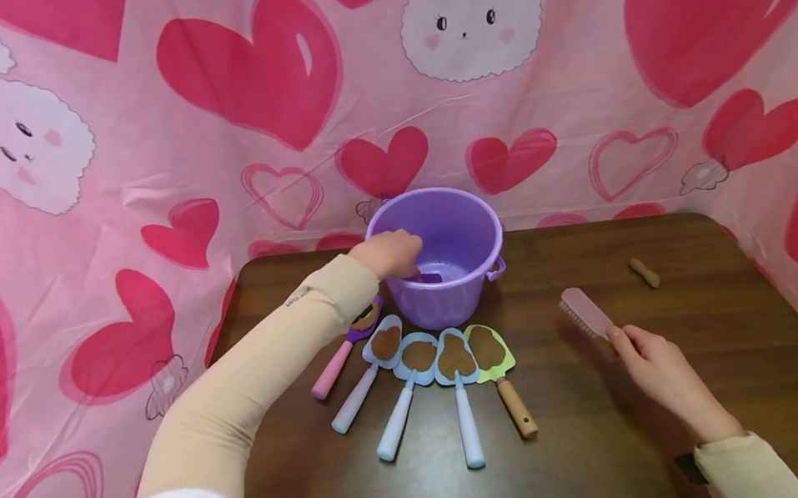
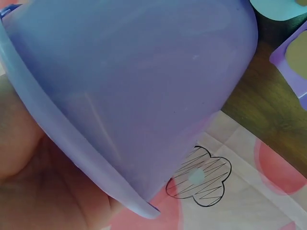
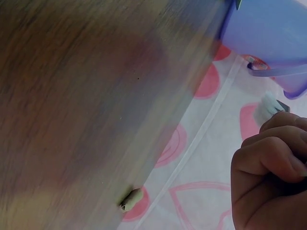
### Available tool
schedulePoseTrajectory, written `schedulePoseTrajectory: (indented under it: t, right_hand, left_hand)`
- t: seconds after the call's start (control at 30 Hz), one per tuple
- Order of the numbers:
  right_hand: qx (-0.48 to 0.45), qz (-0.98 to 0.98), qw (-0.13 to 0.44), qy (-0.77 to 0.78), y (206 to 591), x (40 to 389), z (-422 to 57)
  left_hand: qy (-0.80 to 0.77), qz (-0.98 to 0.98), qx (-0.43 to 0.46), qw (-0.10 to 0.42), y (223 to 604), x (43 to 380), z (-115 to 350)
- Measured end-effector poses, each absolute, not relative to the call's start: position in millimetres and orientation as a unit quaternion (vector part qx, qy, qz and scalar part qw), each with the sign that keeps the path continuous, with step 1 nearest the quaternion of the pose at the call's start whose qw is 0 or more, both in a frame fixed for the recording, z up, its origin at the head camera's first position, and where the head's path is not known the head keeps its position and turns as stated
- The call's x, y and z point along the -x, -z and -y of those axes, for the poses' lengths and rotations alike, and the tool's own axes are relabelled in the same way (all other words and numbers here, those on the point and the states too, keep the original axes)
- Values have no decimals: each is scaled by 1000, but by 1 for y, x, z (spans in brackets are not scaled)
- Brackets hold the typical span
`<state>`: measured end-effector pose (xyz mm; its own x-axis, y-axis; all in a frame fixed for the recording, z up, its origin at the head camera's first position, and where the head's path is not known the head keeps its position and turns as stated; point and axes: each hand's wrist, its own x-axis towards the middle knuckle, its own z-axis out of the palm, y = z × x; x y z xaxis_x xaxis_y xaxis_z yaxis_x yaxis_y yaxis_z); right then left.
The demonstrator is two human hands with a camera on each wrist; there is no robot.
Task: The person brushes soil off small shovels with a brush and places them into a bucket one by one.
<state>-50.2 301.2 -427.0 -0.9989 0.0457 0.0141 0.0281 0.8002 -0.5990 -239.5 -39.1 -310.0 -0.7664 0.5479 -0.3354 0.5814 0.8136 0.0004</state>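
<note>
My left hand (image 1: pixel 394 255) reaches over the near left rim of a purple bucket (image 1: pixel 444 302), fingers curled. A flat, dark purple tool (image 1: pixel 429 278) pokes out below those fingers inside the bucket; most of it is hidden. In the left wrist view the bucket wall (image 2: pixel 144 86) covers most of the hand (image 2: pixel 43 172). On the right, my right hand (image 1: pixel 664 365) grips a small pink brush (image 1: pixel 587 310) by its handle, bristles facing left, above the table. White bristles (image 3: pixel 266 111) show past the curled fingers in the right wrist view.
Several small spatulas fan out before the bucket, including a green one (image 1: pixel 489 346) and a pink-handled one (image 1: pixel 332 371), with brown patches on their heads. A short brown piece (image 1: pixel 644 273) lies at the right of the wooden table (image 1: pixel 586 460). Pink heart-patterned cloth (image 1: pixel 575 91) hangs behind.
</note>
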Motion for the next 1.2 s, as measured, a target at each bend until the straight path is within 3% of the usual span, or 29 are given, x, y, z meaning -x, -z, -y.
schedulePoseTrajectory:
  t: [0.3,0.73,1.2]
  right_hand:
    - [11,949,11,-316,430,51,-300]
    - [24,944,-8,-328,430,53,-301]
    - [17,945,-11,-327,427,53,-298]
  left_hand:
    - [44,-938,-307,158,311,239,38]
    - [-48,-929,-367,-22,300,227,48]
    - [-93,-912,-386,-102,308,167,62]
